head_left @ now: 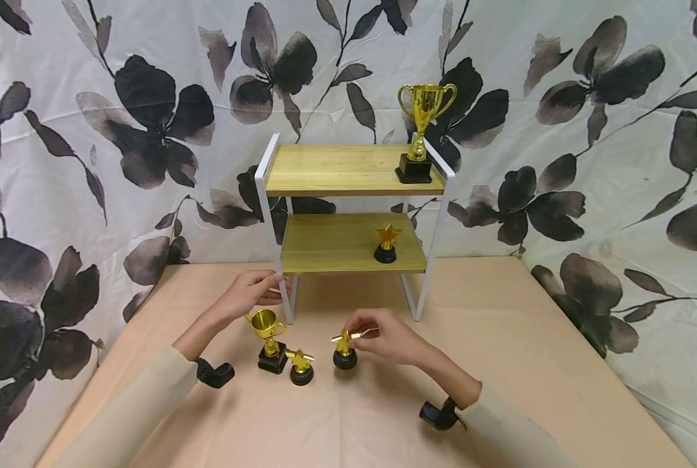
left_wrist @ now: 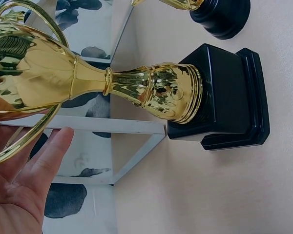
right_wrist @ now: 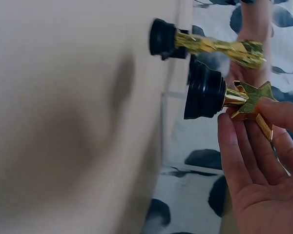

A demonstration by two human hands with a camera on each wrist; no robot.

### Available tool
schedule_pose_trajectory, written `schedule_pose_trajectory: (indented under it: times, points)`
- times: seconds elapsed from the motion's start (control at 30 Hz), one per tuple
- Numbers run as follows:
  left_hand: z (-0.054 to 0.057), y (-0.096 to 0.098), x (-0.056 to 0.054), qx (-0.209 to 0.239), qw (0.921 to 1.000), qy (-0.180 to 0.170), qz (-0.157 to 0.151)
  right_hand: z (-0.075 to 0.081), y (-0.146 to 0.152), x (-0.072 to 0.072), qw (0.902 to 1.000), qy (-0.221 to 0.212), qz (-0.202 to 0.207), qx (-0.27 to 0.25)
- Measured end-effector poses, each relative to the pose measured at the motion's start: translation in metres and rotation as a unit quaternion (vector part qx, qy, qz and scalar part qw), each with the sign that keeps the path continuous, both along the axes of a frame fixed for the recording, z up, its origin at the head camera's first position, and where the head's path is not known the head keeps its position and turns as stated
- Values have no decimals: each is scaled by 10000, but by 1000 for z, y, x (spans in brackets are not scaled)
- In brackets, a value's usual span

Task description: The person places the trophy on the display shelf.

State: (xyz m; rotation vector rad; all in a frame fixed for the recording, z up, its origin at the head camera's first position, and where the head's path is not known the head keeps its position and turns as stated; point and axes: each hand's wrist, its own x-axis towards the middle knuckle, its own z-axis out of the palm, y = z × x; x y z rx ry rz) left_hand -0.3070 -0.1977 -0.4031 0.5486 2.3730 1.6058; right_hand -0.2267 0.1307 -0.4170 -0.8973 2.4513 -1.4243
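Between thumb and fingers, my right hand pinches a small gold star trophy by its star. Its round black base hangs free of the hand in the right wrist view, close over the table. My left hand holds the left front leg of a two-tier shelf rack, thumb in front and fingers behind the white frame. Just in front of that hand stands a gold two-handled cup trophy on a square black base. Beside the cup is another star trophy.
A larger gold cup trophy stands at the right end of the rack's top shelf. On the lower shelf, also to the right, stands a star trophy. A floral cloth hangs behind the peach-covered table.
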Motion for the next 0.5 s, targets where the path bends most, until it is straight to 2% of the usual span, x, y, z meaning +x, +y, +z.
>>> schedule_pose_trajectory:
  times: [0.3, 0.5]
  points:
    - [-1, -1, 1, -59, 10000, 65, 28, 33, 9, -11, 9988, 414, -184, -186]
    - [-2, -1, -1, -5, 10000, 65, -15, 56, 14, -19, 9977, 516, -361, -260]
